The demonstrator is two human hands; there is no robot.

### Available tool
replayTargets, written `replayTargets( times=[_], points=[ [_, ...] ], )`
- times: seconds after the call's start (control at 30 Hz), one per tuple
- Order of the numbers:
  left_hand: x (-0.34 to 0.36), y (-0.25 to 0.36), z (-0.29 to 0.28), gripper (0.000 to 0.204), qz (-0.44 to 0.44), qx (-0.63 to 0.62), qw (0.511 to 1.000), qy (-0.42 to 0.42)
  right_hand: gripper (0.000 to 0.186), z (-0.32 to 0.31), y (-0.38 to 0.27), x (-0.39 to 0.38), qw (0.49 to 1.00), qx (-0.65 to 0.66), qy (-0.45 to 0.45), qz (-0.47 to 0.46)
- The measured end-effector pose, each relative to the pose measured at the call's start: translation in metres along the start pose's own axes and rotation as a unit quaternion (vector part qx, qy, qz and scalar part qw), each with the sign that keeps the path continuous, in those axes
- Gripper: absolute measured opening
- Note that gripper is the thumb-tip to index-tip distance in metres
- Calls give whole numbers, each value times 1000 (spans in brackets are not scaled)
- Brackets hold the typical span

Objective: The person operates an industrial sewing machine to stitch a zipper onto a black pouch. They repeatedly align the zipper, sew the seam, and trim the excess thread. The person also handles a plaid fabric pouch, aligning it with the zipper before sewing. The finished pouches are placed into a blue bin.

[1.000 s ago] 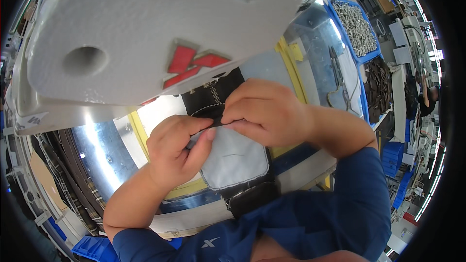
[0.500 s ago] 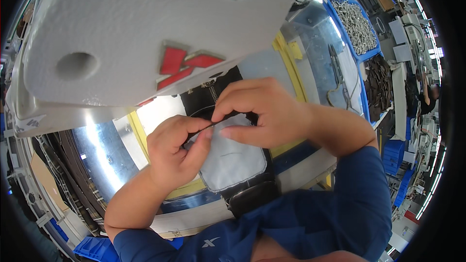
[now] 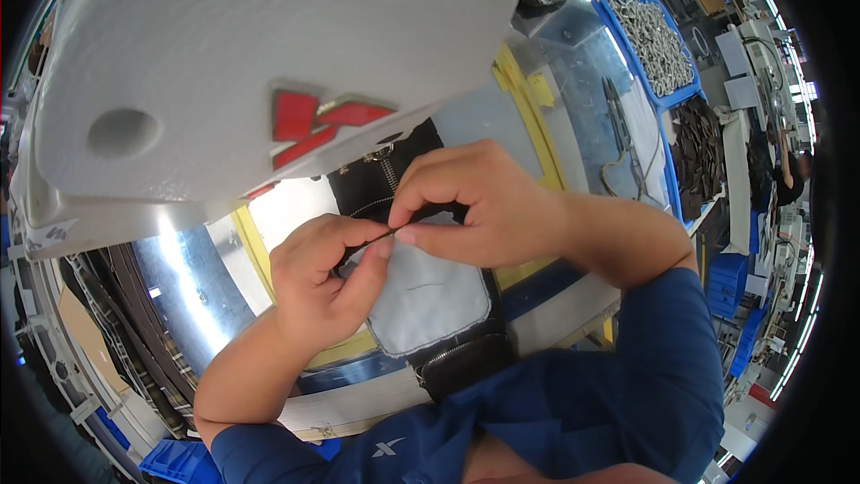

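A dark fabric piece with a light grey lining panel [image 3: 430, 296] lies below my hands. My left hand [image 3: 322, 273] pinches the dark edge of this piece between thumb and forefinger. Right beside it, my right hand [image 3: 479, 206] has its thumb and forefinger closed on the same edge, so the fingertips of both hands almost meet. Past the hands, a dark part with a metal zipper [image 3: 387, 172] runs away from me. On the near side, a black zippered pouch part [image 3: 466, 364] rests against my shirt.
A large white sewing machine head [image 3: 215, 54] looms over the upper left. At the right stand a blue tray [image 3: 685, 90] of metal hardware and another with dark brown pieces [image 3: 697, 157]. Long-nosed tweezers [image 3: 618, 121] lie near them. Dark strips [image 3: 148, 323] hang at the left.
My right thumb has risen to close against the forefinger at the edge; before, it stood apart. My left hand keeps its pinch. The view has shifted slightly.
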State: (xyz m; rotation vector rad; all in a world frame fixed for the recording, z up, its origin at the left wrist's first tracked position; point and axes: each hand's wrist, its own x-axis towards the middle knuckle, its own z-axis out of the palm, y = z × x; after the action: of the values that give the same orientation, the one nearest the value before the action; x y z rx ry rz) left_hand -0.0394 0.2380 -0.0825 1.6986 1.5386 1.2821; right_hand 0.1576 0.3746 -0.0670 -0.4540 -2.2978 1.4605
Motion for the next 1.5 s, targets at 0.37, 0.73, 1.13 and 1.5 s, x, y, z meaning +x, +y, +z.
replayTargets(
  times=[0.37,0.73,1.13,1.5],
  points=[
    [-4,-1,-1,6,-180,-154,971,-29,13,0,-3,3,993,71,-3,95],
    [-3,-1,1,7,-216,-165,962,-28,12,1,-3,5,996,28,7,81],
    [2,-6,6,8,-154,8,988,13,6,8,17,5,989,-135,49,-38],
    [51,-35,-6,27,-144,169,975,16,23,-16,36,51,958,-275,38,74]
  ],
)
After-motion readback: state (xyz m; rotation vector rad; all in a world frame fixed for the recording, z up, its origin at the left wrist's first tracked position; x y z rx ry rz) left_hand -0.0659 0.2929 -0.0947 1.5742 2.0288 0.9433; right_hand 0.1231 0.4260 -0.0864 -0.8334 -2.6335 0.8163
